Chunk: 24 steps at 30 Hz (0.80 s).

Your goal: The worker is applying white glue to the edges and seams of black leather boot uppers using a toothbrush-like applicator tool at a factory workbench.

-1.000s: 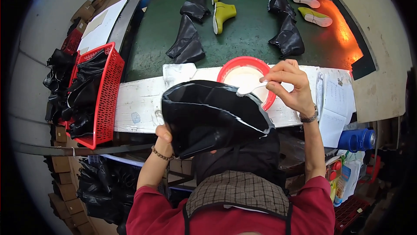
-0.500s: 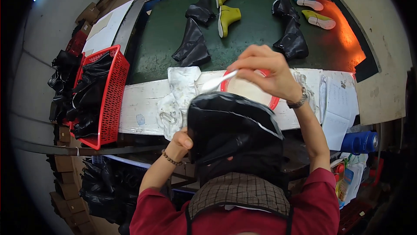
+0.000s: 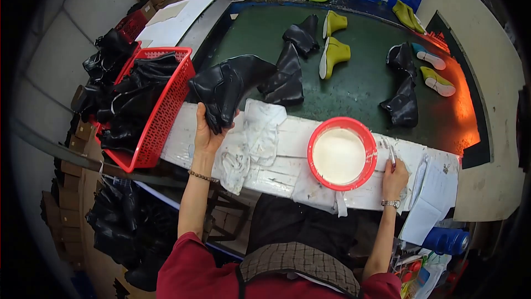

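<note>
A black boot upper (image 3: 227,86) is held up by my left hand (image 3: 207,136), whose fingers close round its lower end above the left of the white work board (image 3: 287,172). It covers part of the green surface behind. My right hand (image 3: 395,179) rests low at the board's right side, closed on a slim, pale-handled brush (image 3: 392,154); only its thin end pokes out past the fingers. Between my hands stands a red tub (image 3: 369,167) of white liquid. Crumpled, stained white cloths (image 3: 263,133) lie just right of my left hand.
Black uppers (image 3: 401,100) and yellow-green shoe forms (image 3: 335,58) lie on the green belt (image 3: 221,45), near an orange glow at right. A red basket (image 3: 160,125) heaped with black uppers stands left. Papers (image 3: 434,188) and a blue bottle (image 3: 447,241) are at right.
My left hand has carried the boot upper away from my body, forward and left. My right hand has come down from over the tub to the board's right side. The view has shifted.
</note>
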Tool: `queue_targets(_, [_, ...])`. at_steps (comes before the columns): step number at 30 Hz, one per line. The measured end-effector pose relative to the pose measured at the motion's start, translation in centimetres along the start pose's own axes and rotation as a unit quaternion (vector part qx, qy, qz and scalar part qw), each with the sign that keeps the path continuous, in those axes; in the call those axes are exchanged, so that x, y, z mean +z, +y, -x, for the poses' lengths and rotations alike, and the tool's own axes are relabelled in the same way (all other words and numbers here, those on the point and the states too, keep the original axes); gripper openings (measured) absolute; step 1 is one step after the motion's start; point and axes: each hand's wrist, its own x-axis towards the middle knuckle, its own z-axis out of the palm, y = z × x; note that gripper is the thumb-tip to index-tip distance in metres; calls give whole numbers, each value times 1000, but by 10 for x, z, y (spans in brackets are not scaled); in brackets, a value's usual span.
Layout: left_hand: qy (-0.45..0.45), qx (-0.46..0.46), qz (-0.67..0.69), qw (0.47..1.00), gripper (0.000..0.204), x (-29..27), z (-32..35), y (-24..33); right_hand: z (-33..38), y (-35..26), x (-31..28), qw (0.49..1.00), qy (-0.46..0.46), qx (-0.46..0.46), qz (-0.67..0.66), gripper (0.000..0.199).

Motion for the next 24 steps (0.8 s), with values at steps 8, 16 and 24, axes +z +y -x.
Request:
queue_targets(8, [109,103,-281,948,33,-21,-97,27,-14,24,3,954,-5,177,-241,25])
queue_targets(16, [73,199,-799,563,61,-32,-225,46,-15,31,-5,941,-29,204,-268,31])
queue_targets(24, [187,152,-927,288,42,-87,-339,33,-9,47,12,949,-63,207,-227,40])
